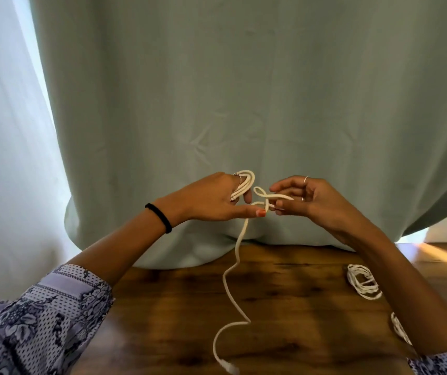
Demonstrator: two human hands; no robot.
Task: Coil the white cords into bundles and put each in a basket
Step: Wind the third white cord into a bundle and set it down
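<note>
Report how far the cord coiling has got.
Possibly done: one coiled white bundle lies on the wooden table, not basketed. In hand: the left hand wears several loops of cord; the right hand pinches the next loop. Left: the long tail, then a basket; none is visible.

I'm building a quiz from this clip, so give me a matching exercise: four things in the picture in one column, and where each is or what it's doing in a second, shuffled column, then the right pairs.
Things:
1. left hand
2. right hand
3. coiled cord bundle
4. black hair tie

States:
A. lies on the wooden table beside the right forearm
B. pinches a small loop of the white cord
C. sits around the left wrist
D. has cord wound round its fingers

Pairs: 1-D, 2-B, 3-A, 4-C
</note>
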